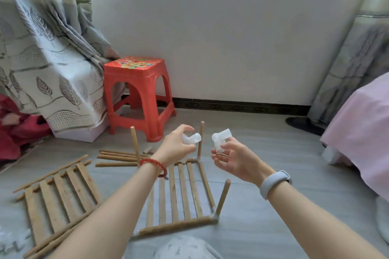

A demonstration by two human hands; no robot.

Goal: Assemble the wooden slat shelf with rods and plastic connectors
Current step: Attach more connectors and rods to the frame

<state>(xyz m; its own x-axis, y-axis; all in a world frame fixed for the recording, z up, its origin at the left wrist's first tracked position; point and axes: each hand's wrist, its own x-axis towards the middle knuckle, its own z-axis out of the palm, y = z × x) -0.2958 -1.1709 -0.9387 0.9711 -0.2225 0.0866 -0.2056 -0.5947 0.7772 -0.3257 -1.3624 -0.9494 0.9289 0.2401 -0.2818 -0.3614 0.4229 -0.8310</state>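
Observation:
A slat panel (181,195) lies flat on the floor with upright rods at its corners: one at the far left (134,145), one at the far right (201,139), one at the near right (223,197). My left hand (176,147) pinches a translucent plastic connector (192,138) just left of the far right rod's top. A second connector (220,140) is held in the fingers of my right hand (233,160), palm up. A second slat panel (61,200) lies on the floor at the left. Loose rods (120,156) lie behind it.
A red plastic stool (136,94) stands by the wall, next to a leaf-patterned curtain (48,48). A pink-covered bed (362,132) is at the right. More translucent connectors (12,239) lie at the lower left. Red cloth (14,128) lies at the far left.

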